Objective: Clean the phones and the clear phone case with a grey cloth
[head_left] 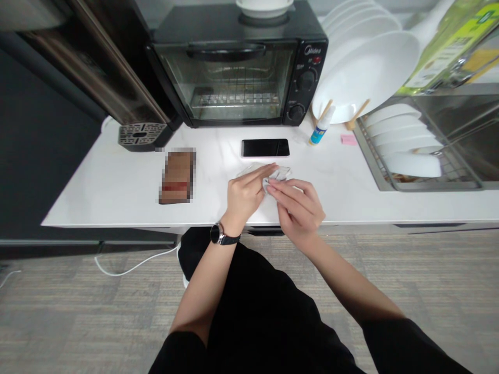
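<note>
My left hand (245, 193), with a watch (219, 234) on its wrist, is over the counter's front part, fingers close together on a crumpled pale grey cloth (283, 173). From the other side my right hand (302, 208) pinches the same cloth between thumb and fingertips. Part of the cloth lies hidden behind the fingers, and whether it wraps anything I cannot tell. Just beyond the hands a phone (265, 148) with a dark screen lies flat on the white counter (218, 148). A small blue-and-white spray bottle (320, 127) stands behind it to the right.
A black toaster oven (237, 78) stands at the back. On the left are a drinks machine's drip tray (141, 135) and a blurred brown object (177, 174). To the right are upright white plates (366, 67), a pink slip (348, 139) and a sink (384, 179) holding dishes.
</note>
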A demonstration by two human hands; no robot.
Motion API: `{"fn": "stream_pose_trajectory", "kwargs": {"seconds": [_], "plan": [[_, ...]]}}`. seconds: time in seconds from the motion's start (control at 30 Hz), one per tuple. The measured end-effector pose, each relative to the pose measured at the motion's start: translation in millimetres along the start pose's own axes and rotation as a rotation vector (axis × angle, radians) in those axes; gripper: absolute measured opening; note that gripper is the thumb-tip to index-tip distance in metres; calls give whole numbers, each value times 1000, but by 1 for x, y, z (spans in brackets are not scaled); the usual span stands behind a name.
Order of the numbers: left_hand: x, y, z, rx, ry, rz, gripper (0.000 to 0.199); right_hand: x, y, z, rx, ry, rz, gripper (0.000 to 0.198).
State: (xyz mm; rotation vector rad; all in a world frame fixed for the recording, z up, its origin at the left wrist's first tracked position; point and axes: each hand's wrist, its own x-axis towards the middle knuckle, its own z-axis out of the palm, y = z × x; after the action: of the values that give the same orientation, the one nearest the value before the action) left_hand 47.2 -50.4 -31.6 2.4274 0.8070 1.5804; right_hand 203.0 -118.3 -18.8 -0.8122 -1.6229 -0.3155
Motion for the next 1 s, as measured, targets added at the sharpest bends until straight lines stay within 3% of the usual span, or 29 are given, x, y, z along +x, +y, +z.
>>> {"fn": "stream_pose_trajectory", "kwargs": {"seconds": [0.2,0.33,0.6,0.83,1.0], "plan": [[-2,-1,-1,3,-20,1,38,-10,16,-5,45,-78,-140,41],[-1,-1,0,-10,-31,-5,38,-16,34,-12,-23,-167,-107,38],[4,2,2,-16,38,38,30,3,47,-11,-46,34,-123,62],[4,-1,4,-4,39,39,27,7,44,-12,-46,53,-22,55],[5,1,4,20,79,76,24,6,36,-9,-65,65,-27,54]]}}
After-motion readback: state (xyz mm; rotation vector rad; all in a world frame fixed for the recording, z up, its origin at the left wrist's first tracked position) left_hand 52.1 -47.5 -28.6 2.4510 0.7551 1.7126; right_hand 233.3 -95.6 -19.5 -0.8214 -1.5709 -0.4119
